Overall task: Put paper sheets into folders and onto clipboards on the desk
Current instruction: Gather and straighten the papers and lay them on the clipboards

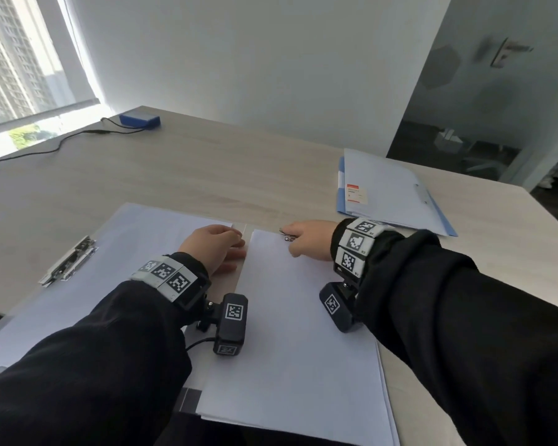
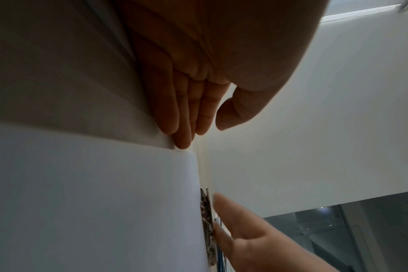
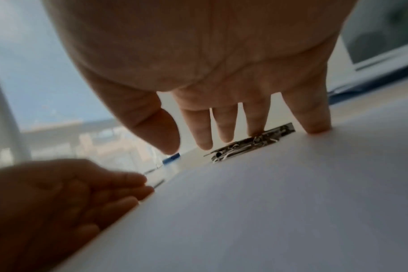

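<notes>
A white paper stack [image 1: 303, 333] lies on the right half of an open folder, a metal clip [image 1: 287, 235] at its far edge. My right hand [image 1: 306, 239] reaches over that edge; in the right wrist view its spread straight fingers [image 3: 221, 119] touch the clip [image 3: 252, 144] and the little finger presses the paper [image 3: 268, 202]. My left hand [image 1: 219, 249] rests by the folder's spine, its straight fingers [image 2: 182, 117] together against the stack's left edge. The left half holds another sheet [image 1: 126, 252] under a second metal clip [image 1: 70, 260].
A closed blue folder [image 1: 393, 194] with a red-and-white label lies at the right on the wooden desk [image 1: 207, 169]. A blue box [image 1: 140, 120] with a black cable [image 1: 45, 151] sits at the far left. The desk's right edge drops off behind the folder.
</notes>
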### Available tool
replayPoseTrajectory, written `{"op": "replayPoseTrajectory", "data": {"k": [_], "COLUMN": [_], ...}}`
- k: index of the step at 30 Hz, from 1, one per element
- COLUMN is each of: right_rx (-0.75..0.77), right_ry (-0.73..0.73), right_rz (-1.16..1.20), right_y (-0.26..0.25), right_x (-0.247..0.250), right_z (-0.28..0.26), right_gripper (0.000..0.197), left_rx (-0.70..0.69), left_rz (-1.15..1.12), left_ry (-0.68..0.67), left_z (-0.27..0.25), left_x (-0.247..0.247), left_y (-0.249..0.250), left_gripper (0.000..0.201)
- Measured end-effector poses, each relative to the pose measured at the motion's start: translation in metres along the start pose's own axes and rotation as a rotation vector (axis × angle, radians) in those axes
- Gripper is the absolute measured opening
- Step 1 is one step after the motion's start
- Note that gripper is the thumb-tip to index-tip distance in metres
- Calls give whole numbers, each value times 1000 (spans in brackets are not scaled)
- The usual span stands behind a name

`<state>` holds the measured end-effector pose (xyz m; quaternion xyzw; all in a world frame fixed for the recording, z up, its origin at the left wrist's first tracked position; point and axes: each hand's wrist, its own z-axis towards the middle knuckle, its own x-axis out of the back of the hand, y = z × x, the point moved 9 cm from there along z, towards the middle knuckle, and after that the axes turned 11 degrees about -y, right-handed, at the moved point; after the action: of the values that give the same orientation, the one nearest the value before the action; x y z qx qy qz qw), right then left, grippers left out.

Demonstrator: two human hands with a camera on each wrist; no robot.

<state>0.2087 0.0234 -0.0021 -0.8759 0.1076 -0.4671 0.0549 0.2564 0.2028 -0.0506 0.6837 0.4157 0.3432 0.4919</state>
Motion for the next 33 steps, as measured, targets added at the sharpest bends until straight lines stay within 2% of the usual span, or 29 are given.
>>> {"op": "replayPoseTrajectory", "data": {"k": [4, 8, 10, 14, 19, 23, 27, 30, 33], "right_rx": [59, -13, -31, 32, -2, -103, -70, 17, 76], "right_ry": [179, 320, 328, 252, 281, 330, 287, 108, 46], "right_rz": [513, 1006, 1235, 1519, 1632, 1785, 1925, 1831, 1622], "right_y": [42, 106, 121, 119, 108, 118, 116, 97, 80], "right_x": [-2, -32, -55, -93, -104, -112, -116, -120, -129], "right_z": [-36, -82, -111, -146, -149, -149, -149, -149, -147], "right_gripper": [49, 25, 18, 23, 24, 39, 36, 30, 36], "left_rx": [3, -3, 0, 0, 7, 9, 5, 2, -6], "left_rz": [-10, -17, -28, -37, -50, -48, -58, -63, -75], "left_ry": [3, 5, 7, 9, 16, 17, 13, 5, 8], "left_z": [-1, -1, -1, 0, 0, 0, -1, -3, -6], "left_x": [0, 0, 0, 1, 0, 1, 0, -2, -3], "left_y": [1, 2, 2, 1, -1, -1, 0, 0, 1], "left_gripper": [13, 12, 12, 14, 15, 13, 17, 16, 15]}}
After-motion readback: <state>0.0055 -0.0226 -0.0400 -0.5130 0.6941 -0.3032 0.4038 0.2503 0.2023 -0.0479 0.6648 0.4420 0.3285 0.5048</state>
